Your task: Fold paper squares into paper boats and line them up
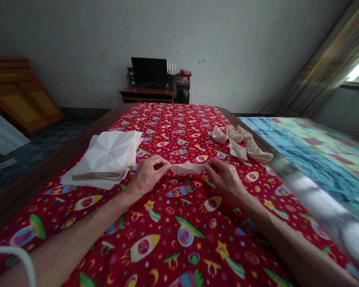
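Between my hands, just over the red patterned cloth (173,217), a folded paper boat (186,168) is stretched sideways, with a small peak at its middle. My left hand (149,172) pinches its left end between thumb and fingers. The right end is pinched the same way by my right hand (224,175). Left of my left hand lies a stack of creased white paper sheets (109,151), with folded edges showing at the front. Several finished folded paper boats (237,149) stand in a cluster beyond my right hand.
The cloth covers a long table with a dark wooden edge (89,131). To the right is a bed with a bright patchwork cover (314,155). A monitor (148,71) stands on a small desk by the far wall. A wooden cabinet (20,93) is at the left. A white curved tube (16,250) shows at lower left.
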Demonstrator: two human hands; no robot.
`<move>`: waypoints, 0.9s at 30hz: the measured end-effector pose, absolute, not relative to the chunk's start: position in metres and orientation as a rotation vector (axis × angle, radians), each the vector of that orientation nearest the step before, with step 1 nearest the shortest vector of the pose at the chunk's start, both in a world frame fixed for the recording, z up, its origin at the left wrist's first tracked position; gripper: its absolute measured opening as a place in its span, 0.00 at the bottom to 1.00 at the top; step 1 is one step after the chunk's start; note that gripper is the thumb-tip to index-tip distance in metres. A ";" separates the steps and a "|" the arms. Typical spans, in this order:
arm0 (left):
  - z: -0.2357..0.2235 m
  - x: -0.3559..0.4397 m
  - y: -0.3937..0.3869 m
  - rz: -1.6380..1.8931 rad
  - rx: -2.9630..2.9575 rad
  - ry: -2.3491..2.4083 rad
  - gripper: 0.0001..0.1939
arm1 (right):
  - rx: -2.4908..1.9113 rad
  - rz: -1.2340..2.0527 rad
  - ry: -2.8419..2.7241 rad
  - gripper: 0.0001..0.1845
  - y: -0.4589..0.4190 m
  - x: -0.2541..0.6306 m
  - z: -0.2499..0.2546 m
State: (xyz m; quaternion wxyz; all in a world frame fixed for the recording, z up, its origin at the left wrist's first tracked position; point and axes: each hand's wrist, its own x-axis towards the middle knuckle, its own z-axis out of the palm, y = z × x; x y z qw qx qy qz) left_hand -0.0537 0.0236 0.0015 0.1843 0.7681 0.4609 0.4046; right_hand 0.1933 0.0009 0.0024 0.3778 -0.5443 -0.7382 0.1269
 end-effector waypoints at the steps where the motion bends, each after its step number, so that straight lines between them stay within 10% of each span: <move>1: 0.001 -0.055 0.024 1.136 2.184 1.310 0.11 | -1.393 0.303 -1.904 0.11 0.001 0.193 0.003; 27: 0.004 -0.039 0.004 1.197 2.317 1.068 0.04 | -1.042 0.092 -2.208 0.08 -0.009 0.187 0.008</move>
